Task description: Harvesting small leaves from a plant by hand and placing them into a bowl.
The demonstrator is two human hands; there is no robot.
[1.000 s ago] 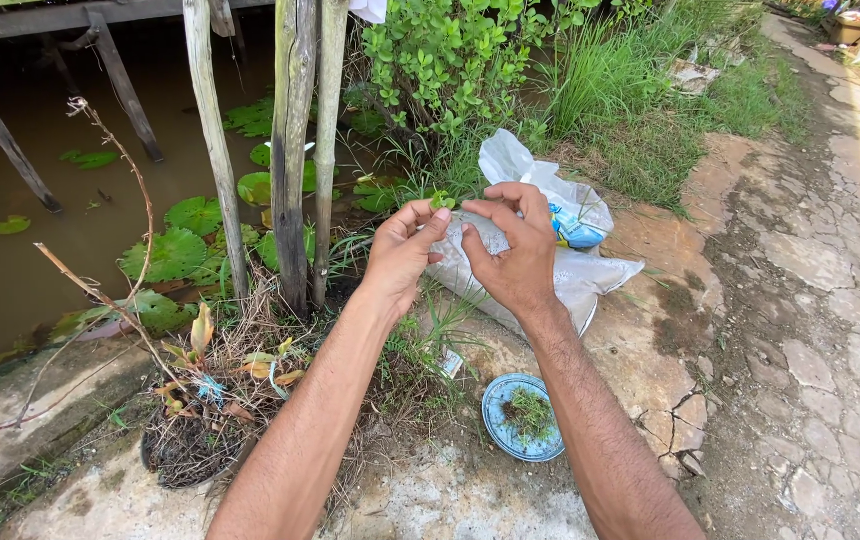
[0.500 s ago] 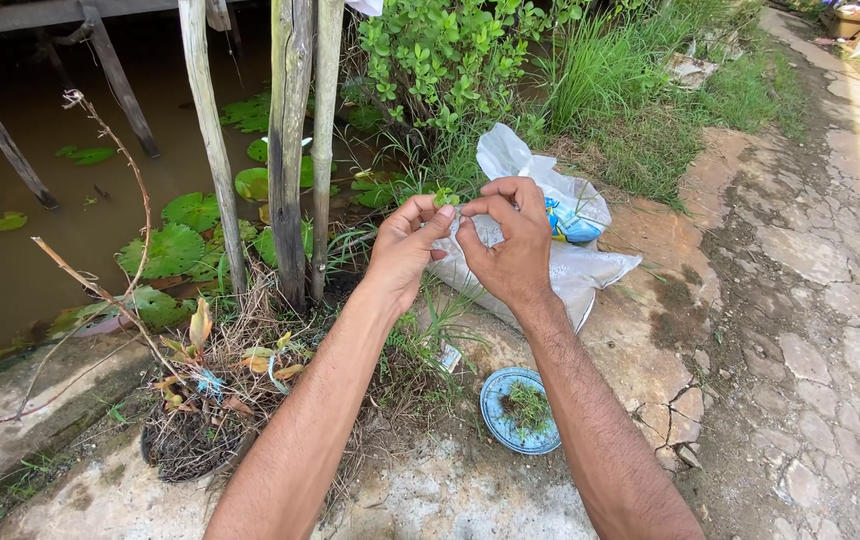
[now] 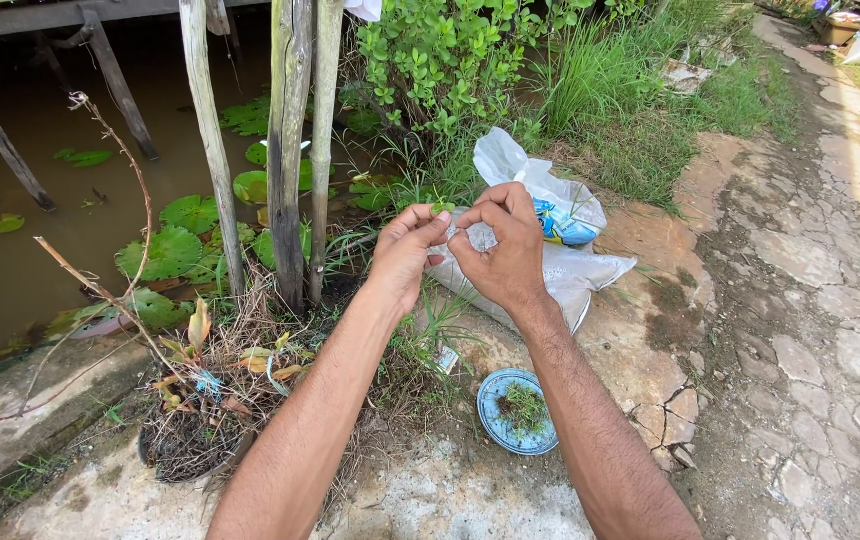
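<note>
Both my hands are raised together over the ground at the pond's edge. My left hand (image 3: 405,252) and my right hand (image 3: 506,248) pinch a small green plant sprig (image 3: 442,208) between their fingertips. Behind them lies a clear plastic bag (image 3: 560,262) with white and blue contents. Below my right forearm sits a small blue dish (image 3: 517,411) holding green plant bits.
Muddy pond water with lily pads (image 3: 172,250) lies at left, with wooden posts (image 3: 291,150) standing at its edge. A dry plant clump in a dark pot (image 3: 190,440) sits at lower left. A green bush (image 3: 450,60) grows behind; a cracked stone path (image 3: 810,300) runs right.
My hands stayed nearly in place; the fingers shifted slightly as they work the sprig. The view moved a little.
</note>
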